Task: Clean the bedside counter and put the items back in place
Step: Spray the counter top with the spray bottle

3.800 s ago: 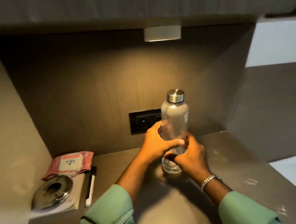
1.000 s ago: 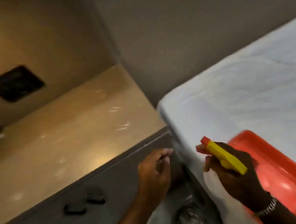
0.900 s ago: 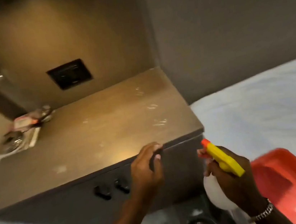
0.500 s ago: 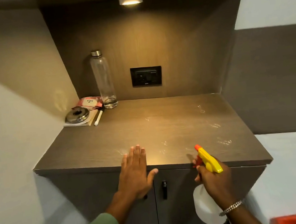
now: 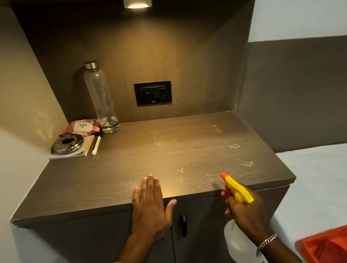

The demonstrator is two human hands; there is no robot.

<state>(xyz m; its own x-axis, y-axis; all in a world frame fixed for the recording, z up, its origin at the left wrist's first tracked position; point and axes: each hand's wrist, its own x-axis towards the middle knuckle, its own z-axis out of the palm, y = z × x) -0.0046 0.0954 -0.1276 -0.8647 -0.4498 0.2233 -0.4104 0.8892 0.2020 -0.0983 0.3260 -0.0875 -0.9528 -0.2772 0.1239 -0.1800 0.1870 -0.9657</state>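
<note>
Two hands: both low at the front edge of the brown wood-grain bedside counter [image 5: 128, 166].
Left hand [image 5: 151, 209]: flat and spread wide, holding nothing; fingertips [image 5: 150, 178] reach over the counter's front lip, palm in front of the cabinet door.
Right hand [image 5: 247, 212]: wrapped round the neck of a white plastic spray bottle with a yellow trigger head and orange nozzle [image 5: 237, 189]; the nozzle points at the counter from just beyond its front edge.
Counter surface: pale wet-looking smears shine across the middle and right side; the left front looks dry.
Items: clustered in the back left corner, namely a tall clear bottle with a steel cap [image 5: 100, 97], a pink wipes packet [image 5: 82, 126], a round steel lid [image 5: 67, 143] resting on a thin cream notebook [image 5: 78, 152], and a white marker pen [image 5: 96, 144] just beside it.
Other things: a black wall socket [image 5: 153, 93] on the back panel; an orange plastic tray [image 5: 342, 246] on the white bed to the right.
Step, as I judge it: spraying before wiping.
Risk one: mist aimed too high or too far could reach the socket.
Risk two: spray drifting left would wet the notebook's paper.
Risk three: no cloth is in view, so liquid may sit and run off the front lip onto the doors.
Risk four: the corner under the cluster stays uncleaned unless those items are shifted.
</note>
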